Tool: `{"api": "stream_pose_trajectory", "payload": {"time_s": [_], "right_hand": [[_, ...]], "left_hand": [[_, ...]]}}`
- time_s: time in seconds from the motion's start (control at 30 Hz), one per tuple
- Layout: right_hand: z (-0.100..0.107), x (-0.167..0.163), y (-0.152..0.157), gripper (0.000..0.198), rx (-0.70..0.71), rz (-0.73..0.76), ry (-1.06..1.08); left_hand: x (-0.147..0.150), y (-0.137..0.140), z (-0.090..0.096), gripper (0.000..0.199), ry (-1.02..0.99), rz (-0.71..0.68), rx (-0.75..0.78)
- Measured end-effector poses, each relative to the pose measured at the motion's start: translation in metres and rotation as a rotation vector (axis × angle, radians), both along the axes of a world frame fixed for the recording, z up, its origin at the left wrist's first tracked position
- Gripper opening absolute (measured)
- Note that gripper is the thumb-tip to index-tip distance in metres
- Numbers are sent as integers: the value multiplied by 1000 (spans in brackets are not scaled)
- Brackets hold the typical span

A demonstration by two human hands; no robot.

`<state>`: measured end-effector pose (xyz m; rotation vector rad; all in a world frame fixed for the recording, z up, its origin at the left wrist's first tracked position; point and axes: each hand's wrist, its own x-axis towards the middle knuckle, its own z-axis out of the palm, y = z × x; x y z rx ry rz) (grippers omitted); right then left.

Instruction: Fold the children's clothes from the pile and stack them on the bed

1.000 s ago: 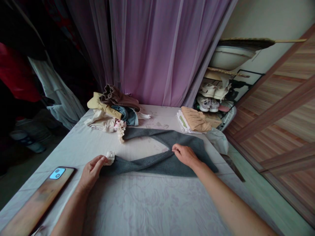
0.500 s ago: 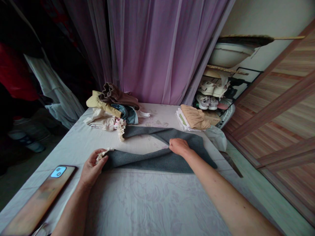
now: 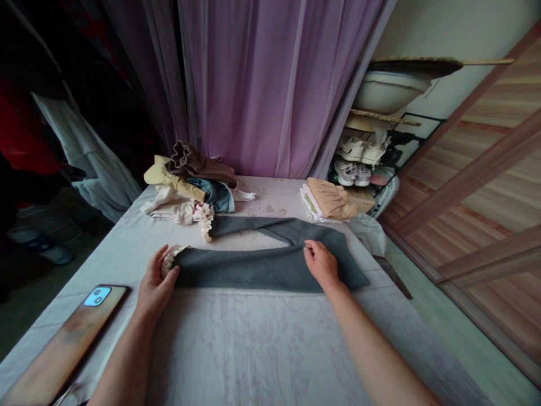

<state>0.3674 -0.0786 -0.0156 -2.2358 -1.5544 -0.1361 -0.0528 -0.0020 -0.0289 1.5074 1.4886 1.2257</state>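
The grey trousers (image 3: 253,269) lie flat on the cloth-covered tabletop (image 3: 253,349), legs side by side with a gap between them, probably so the cloth can be smoothed. At their leg end, the left hand (image 3: 155,285) has its fingers partly open around the near ruffled cuff (image 3: 169,262), thumb on one side and the others across from it, a loose hold that seems meant to keep that leg straight. Where the trousers' legs join, the right hand (image 3: 322,262) rests with fingers curled nearly closed; whether they pinch cloth I cannot tell, but the spot suits steadying it. Beyond the trousers' cuffs sits a heap of loose clothes (image 3: 200,169); beyond their waist end, a folded stack (image 3: 332,198), perhaps kept apart from it. The phone (image 3: 70,344) lies nearer the wearer than the trousers, past their cuffs, seemingly out of the way.
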Motion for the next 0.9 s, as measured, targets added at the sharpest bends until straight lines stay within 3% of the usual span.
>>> {"api": "stream_pose_trajectory", "payload": {"time_s": [0.13, 0.23, 0.37, 0.63, 0.8, 0.9], "right_hand": [[9, 42, -17, 42, -10, -365, -87], [15, 72, -23, 53, -202, -563, -11], [16, 92, -25, 57, -371, -560, 87], [12, 82, -30, 30, -197, -414, -113], [8, 90, -29, 37, -182, -553, -39], [8, 95, -25, 38, -221, -564, 3]], "left_hand": [[-1, -1, 2, 65, 93, 61, -28], [-1, 0, 2, 62, 125, 82, -30], [0, 0, 3, 62, 121, 85, -37], [2, -2, 9, 60, 130, 98, -40], [4, -2, 10, 67, 109, 70, -46], [5, -2, 12, 69, 105, 60, -57]]}}
